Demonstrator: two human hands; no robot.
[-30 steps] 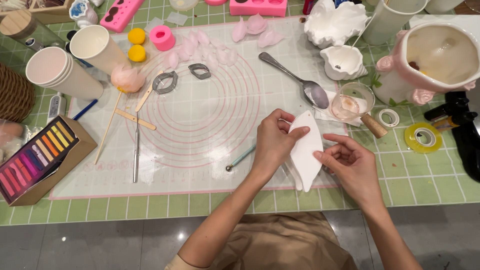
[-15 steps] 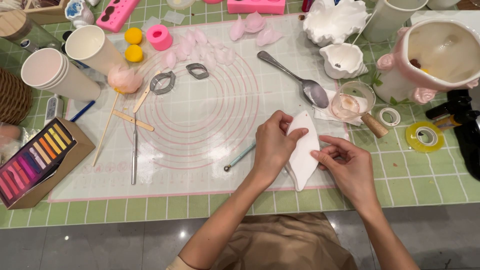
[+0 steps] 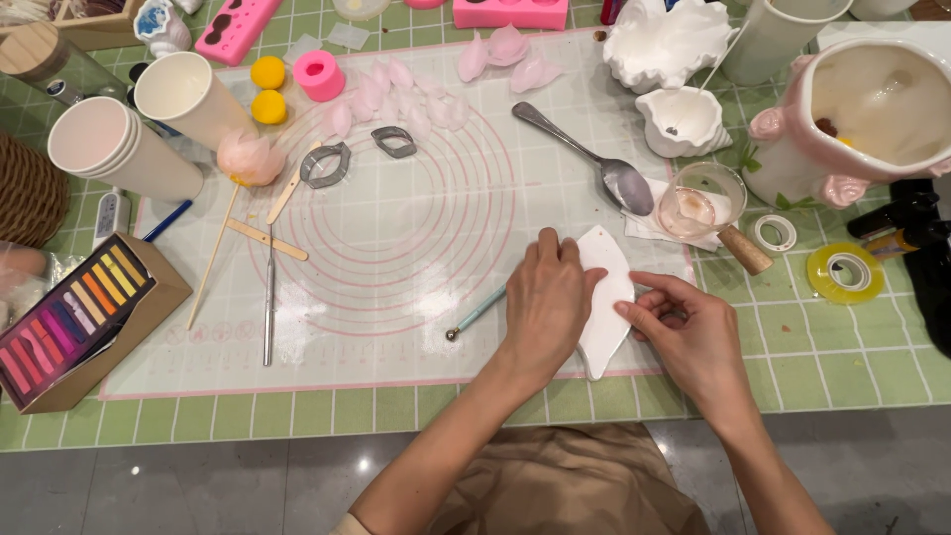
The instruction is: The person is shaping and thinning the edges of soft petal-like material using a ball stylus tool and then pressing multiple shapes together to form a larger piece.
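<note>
Two hands meet on a white leaf-shaped pad (image 3: 606, 297) at the right edge of the ringed mat (image 3: 396, 238). Left hand (image 3: 547, 307) lies flat on it, fingers together, pressing down. Right hand (image 3: 688, 332) pinches its right edge between thumb and fingers. A ball-tipped tool (image 3: 475, 314) lies just left; a spoon (image 3: 586, 159) lies above.

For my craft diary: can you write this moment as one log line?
left hand: flat on white leaf-shaped pad | right hand: fingers at pad's right edge | ball-tipped tool: on mat beside
</note>
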